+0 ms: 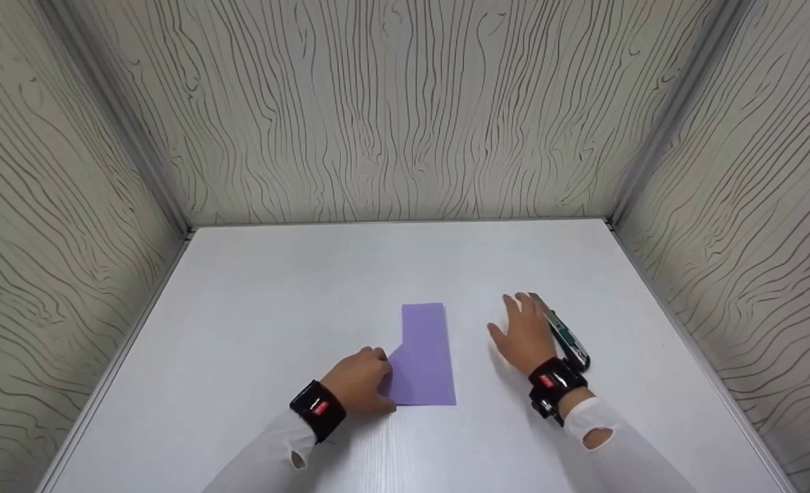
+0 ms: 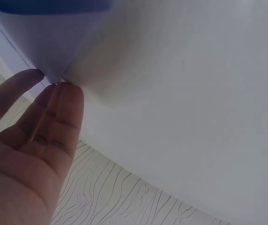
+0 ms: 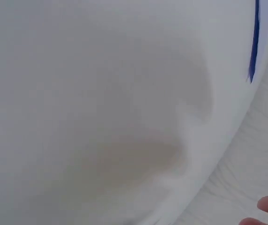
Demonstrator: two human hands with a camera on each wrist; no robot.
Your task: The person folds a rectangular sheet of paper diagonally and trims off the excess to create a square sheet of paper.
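Observation:
A sheet of purple paper (image 1: 426, 356) lies on the white table with a slanted edge at its left side. My left hand (image 1: 360, 383) grips the paper's left part, the thumb by its lower edge and the fingers higher up. The left wrist view shows the fingertips (image 2: 70, 91) meeting a point of the raised paper (image 2: 49, 42). To the right of the sheet, my right hand (image 1: 524, 335) hovers with fingers spread, holding nothing. Beside it is a long, narrow silver, black and teal tool (image 1: 567, 335), partly hidden by the hand; its kind is unclear.
The white table (image 1: 274, 274) is bounded by wood-grain-patterned panels (image 1: 391, 116) at the back and both sides. Metal edging (image 1: 124, 349) runs along the table's sides. Both wrists wear black straps (image 1: 318, 409).

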